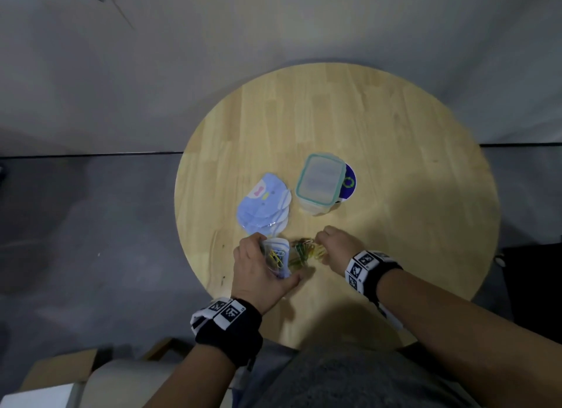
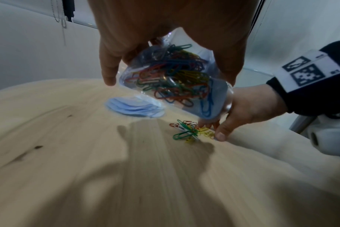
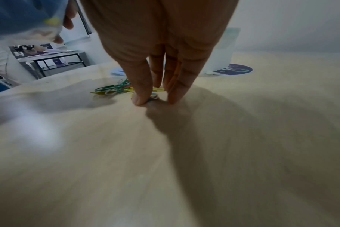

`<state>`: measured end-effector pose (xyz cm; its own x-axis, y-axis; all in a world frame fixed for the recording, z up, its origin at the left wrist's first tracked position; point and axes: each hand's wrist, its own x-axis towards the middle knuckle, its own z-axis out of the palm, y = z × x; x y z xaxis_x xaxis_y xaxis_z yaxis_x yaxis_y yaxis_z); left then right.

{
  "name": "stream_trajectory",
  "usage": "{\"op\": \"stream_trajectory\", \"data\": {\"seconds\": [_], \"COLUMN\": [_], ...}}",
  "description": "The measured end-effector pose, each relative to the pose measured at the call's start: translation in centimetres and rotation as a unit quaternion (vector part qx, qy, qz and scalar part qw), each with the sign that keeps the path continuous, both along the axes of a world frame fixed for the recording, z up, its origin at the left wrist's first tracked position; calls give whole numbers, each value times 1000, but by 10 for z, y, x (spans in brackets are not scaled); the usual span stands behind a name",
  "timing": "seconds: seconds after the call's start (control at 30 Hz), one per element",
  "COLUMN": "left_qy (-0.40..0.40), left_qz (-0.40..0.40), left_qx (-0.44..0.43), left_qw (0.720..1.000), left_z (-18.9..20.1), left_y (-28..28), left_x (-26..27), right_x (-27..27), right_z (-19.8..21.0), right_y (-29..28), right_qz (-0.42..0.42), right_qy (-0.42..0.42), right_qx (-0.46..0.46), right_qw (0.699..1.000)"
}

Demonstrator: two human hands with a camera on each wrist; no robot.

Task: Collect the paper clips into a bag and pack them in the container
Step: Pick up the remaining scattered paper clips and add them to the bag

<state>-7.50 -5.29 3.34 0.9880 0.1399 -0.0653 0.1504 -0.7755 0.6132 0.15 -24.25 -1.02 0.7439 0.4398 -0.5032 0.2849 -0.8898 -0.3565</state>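
Note:
My left hand [image 1: 261,270] grips a small clear bag [image 2: 175,83] holding several coloured paper clips, its mouth tilted toward the right. A small heap of loose paper clips [image 1: 305,251] [image 2: 190,130] [image 3: 115,90] lies on the round wooden table [image 1: 395,152] just right of the bag. My right hand [image 1: 337,243] [image 2: 250,110] reaches down onto the heap's right side, with thumb and fingertips [image 3: 140,99] pinching a clip against the wood. The lidded clear container [image 1: 320,184] with a teal rim stands behind the heap.
A stack of flat light-blue bags [image 1: 264,203] [image 2: 134,107] lies left of the container. A dark round sticker [image 1: 349,182] [image 3: 237,70] shows under the container's right side. Cardboard boxes [image 1: 60,374] sit on the floor at lower left.

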Motion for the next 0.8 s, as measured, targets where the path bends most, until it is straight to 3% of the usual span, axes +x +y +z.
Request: {"op": "stream_trajectory", "data": {"seconds": [0.37, 0.6, 0.7, 0.8], "left_qy": [26, 17, 14, 1], "left_qz": [-18, -29, -27, -27], "left_qx": [11, 11, -3, -5], "left_qw": [999, 999, 1000, 1000], "left_z": [3, -5, -7, -7], "left_y": [4, 0, -4, -9], "left_x": [2, 9, 11, 12], "right_x": [-9, -21, -18, -9], "right_z": [0, 0, 9, 26], "right_y": [12, 7, 2, -8], "right_qz": [36, 63, -1, -147], "right_qy": [-8, -26, -4, 18], "right_qx": [-86, -92, -57, 76], "right_qw": [996, 993, 998, 986]}}
